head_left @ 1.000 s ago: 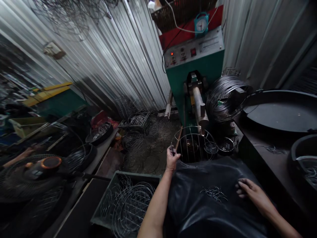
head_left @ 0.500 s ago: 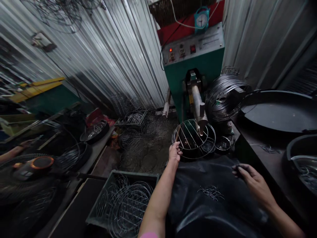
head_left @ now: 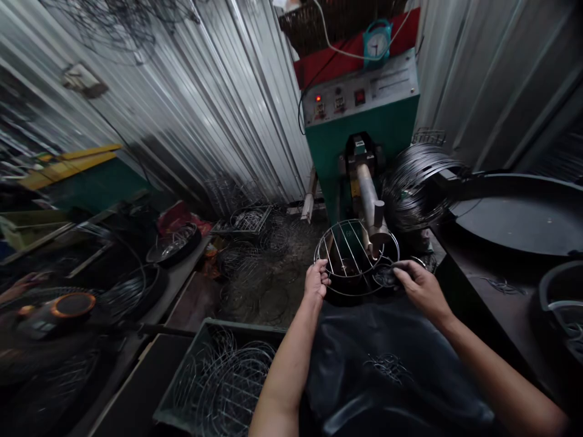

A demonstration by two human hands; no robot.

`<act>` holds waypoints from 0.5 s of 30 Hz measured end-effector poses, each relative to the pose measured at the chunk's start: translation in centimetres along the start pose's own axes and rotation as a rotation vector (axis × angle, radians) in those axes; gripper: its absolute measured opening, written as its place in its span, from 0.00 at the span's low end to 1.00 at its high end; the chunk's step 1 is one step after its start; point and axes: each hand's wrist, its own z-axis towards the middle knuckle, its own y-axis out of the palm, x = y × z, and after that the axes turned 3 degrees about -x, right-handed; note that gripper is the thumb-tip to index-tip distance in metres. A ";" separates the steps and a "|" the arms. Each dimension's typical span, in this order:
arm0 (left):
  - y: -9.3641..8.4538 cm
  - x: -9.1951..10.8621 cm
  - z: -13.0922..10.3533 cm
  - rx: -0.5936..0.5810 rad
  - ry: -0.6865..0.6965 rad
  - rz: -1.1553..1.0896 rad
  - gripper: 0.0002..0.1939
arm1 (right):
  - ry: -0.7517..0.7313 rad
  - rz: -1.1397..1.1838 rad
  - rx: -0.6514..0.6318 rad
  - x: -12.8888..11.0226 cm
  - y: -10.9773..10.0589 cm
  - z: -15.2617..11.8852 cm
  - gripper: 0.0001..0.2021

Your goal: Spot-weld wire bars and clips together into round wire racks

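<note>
My left hand (head_left: pixel 317 280) is closed around the near left rim of a round wire rack (head_left: pixel 347 246), which has straight bars across its upper ring and a second ring below. The rack sits under the jutting metal arm (head_left: pixel 371 203) of a green machine (head_left: pixel 364 115), close to its copper-coloured tip (head_left: pixel 374 250). My right hand (head_left: pixel 421 290) has its fingers pinched together at the rack's right edge; what they hold is too small and dark to make out. Short bent wire pieces (head_left: pixel 388 368) lie on the black apron (head_left: pixel 359 340) over my lap.
A green crate (head_left: pixel 170 400) of wire racks stands at lower left. Coiled wire (head_left: pixel 412 188) and a wide black pan (head_left: pixel 514 218) are at right, with a black tub (head_left: pixel 544 303) nearer. At far left, another person's hand (head_left: pixel 20 288) shows beside a fan (head_left: pixel 59 312).
My right hand has moved forward and left, from above the apron to the rack's right edge. My left hand still grips the rack. The view has shifted slightly.
</note>
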 end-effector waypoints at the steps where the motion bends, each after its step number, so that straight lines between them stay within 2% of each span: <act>1: 0.1 0.1 0.1 0.000 -0.004 -0.008 0.18 | -0.026 0.049 0.037 -0.2 -0.1 0.0 0.14; 4: 0.2 0.0 0.5 -0.001 -0.003 -0.007 0.19 | -0.074 0.093 0.062 -0.1 0.2 -0.1 0.13; 9: 0.0 -0.3 0.9 0.004 0.022 0.027 0.20 | -0.003 -0.108 -0.088 1.8 0.7 0.4 0.12; 15: 0.1 0.0 0.8 0.005 0.063 0.045 0.21 | 0.041 -0.103 -0.146 2.0 0.5 1.2 0.12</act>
